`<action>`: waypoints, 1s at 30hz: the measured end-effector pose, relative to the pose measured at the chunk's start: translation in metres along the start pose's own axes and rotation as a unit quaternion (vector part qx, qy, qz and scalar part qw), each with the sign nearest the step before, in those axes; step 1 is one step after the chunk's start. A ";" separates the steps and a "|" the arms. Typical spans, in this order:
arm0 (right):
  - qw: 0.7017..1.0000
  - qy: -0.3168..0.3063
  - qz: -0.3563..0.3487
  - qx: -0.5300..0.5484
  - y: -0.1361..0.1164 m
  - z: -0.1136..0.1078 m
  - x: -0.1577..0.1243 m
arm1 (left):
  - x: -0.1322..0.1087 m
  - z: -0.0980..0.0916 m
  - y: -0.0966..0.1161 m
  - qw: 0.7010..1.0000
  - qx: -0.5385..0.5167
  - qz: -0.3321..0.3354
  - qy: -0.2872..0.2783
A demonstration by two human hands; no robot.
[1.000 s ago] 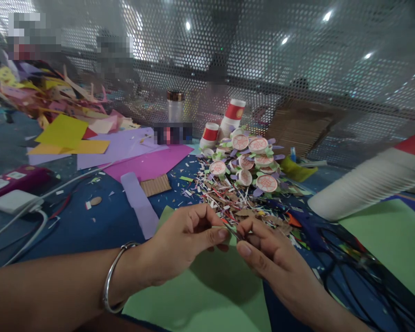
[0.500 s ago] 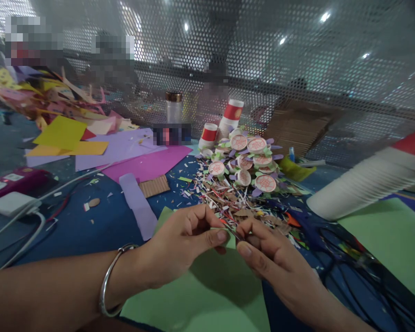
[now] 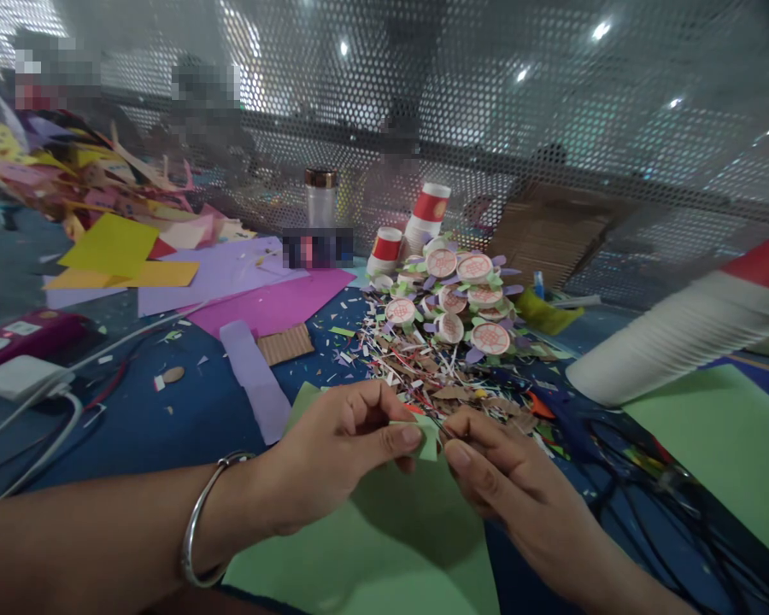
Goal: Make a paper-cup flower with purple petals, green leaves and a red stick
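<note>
Holds, at the lower centre of the frame, a small light-green paper piece (image 3: 428, 439) in the pinching grip of the left hand (image 3: 349, 457). Grasps, just to the right, a slender dark metal tool (image 3: 441, 425) in the clenched grip of the right hand (image 3: 516, 487); contact between tool and paper impossible to tell. Includes, below, a large light-green paper sheet (image 3: 384, 564) on the dark-blue counter (image 3: 173, 444); beyond, at centre, a heap of mixed-colour paper scraps (image 3: 416, 367) with white, round, red-printed pieces (image 3: 490, 338); at right, a tilted stack of white cups (image 3: 666, 333).
</note>
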State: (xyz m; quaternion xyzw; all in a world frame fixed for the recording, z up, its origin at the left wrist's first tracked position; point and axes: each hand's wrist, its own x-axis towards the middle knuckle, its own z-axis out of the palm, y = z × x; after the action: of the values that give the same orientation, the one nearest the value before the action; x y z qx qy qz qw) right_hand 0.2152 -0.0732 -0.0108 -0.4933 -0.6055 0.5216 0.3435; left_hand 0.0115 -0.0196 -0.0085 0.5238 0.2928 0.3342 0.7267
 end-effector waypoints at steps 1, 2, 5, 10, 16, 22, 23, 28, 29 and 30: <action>1.000 0.005 -0.002 0.009 0.000 0.000 0.001 | 0.000 0.000 0.000 1.000 0.005 0.000 0.008; 1.000 0.012 -0.004 0.019 0.000 0.001 0.002 | 0.000 0.000 0.001 1.000 0.011 0.001 0.016; 0.998 0.044 -0.009 0.051 -0.001 0.004 0.004 | 0.000 0.000 0.001 0.999 0.022 0.010 0.038; 0.998 0.042 -0.009 0.048 -0.004 0.010 0.007 | -0.001 0.002 0.002 0.999 -0.003 0.017 0.039; 0.998 0.050 -0.035 0.028 -0.005 0.011 0.008 | -0.001 0.004 0.001 0.999 -0.026 0.030 0.015; 0.997 0.058 -0.039 0.014 -0.006 0.011 0.006 | -0.001 -0.002 -0.006 0.994 0.101 0.016 -0.026; 0.997 0.060 -0.042 0.002 -0.007 0.010 0.006 | -0.001 -0.003 -0.007 0.991 0.133 0.013 -0.030; 0.991 0.087 -0.078 -0.067 -0.009 0.006 0.007 | 0.001 -0.004 -0.008 0.993 0.114 0.004 -0.012; 0.989 0.093 -0.085 -0.073 -0.009 0.004 0.007 | 0.001 -0.004 -0.007 0.996 0.093 0.000 -0.003; 0.988 0.098 -0.088 -0.081 -0.008 0.003 0.007 | 0.002 -0.004 -0.006 0.997 0.075 -0.003 0.007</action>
State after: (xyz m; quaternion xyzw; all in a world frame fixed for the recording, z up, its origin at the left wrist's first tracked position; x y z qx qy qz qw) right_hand 0.2088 -0.0675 -0.0044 -0.5126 -0.6502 0.3879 0.4049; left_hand 0.0106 -0.0169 -0.0159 0.5734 0.3238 0.3130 0.6844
